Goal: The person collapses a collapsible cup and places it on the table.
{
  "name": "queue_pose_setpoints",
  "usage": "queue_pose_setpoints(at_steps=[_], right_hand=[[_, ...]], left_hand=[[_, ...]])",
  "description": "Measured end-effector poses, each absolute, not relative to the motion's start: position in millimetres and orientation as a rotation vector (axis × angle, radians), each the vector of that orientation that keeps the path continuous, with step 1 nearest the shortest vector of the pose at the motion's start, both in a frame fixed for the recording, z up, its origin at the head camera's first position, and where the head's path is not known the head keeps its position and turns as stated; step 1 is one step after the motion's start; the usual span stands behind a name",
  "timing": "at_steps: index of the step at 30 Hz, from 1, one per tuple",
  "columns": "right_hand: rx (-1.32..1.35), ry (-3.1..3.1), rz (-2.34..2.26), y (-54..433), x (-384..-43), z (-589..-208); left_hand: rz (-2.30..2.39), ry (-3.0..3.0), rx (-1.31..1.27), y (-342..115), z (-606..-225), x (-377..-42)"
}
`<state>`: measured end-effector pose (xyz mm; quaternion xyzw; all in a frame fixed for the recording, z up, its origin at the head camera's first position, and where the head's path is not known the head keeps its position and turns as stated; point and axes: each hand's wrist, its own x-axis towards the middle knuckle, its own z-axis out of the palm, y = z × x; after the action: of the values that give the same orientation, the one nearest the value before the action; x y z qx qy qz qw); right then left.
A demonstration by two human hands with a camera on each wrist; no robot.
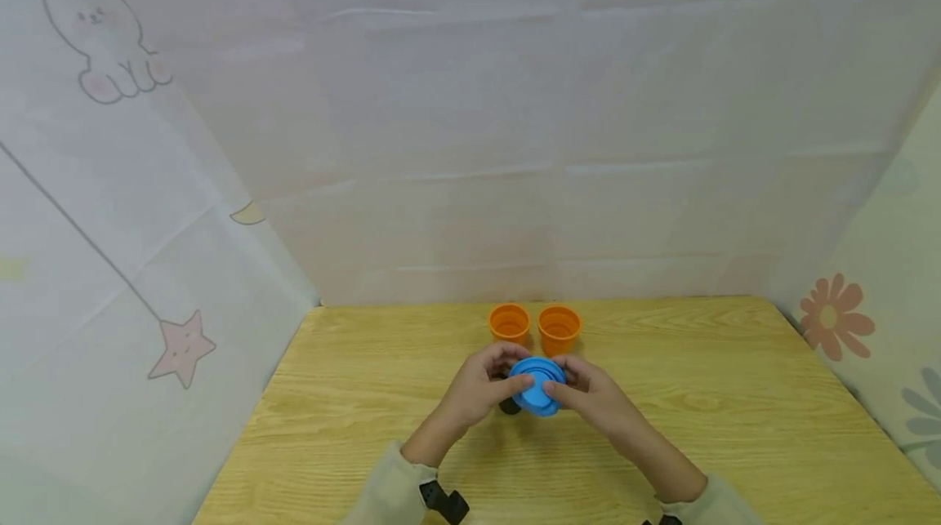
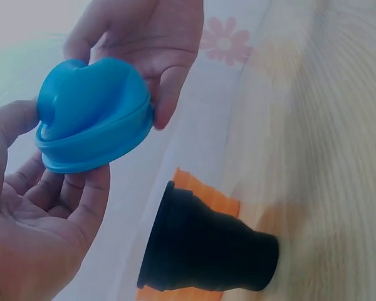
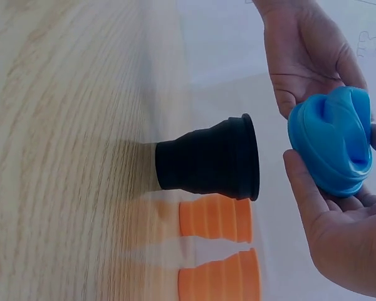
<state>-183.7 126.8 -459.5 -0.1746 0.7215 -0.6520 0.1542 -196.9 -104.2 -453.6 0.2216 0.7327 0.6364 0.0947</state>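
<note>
A blue collapsible cup [image 1: 538, 388] is held up above the table between both hands, its wall folded and dented inward in the wrist views. My left hand [image 1: 476, 388] grips its left side, thumb on the inner face and fingers behind the rim. On the other side my right hand [image 1: 601, 404] pinches it the same way. Beneath the hands stands an upright black cup [image 3: 207, 157], mostly hidden in the head view. The blue cup [image 2: 94, 116] does not touch it.
Two orange cups, a left one [image 1: 509, 321] and a right one [image 1: 559, 329], stand upright side by side behind the hands. The wooden table [image 1: 353, 419] meets a pale fabric backdrop [image 1: 470, 141] at its back and sides.
</note>
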Motion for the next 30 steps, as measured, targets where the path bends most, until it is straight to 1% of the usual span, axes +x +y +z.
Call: queue_pose_setpoints(at_steps=[8,13,24,30], right_hand=[[-0.432,2.046,-1.963,125.0,-183.8,-460.3],[-0.407,2.068,-2.003,123.9,-183.9,-461.5],[-0.417,2.150,-1.992,120.1,-183.0,-464.2],[-0.371,2.184,-1.977,119.1,-180.8,-464.2]], left_hand=[[1.881,2.150,0.600,-104.7,-456.0,-195.5],[1.889,2.151,0.607,-104.8,-454.3,-195.0],[1.909,2.179,0.616,-104.8,-457.7,-196.9],[1.885,2.211,0.601,-105.3,-456.4,-195.4]])
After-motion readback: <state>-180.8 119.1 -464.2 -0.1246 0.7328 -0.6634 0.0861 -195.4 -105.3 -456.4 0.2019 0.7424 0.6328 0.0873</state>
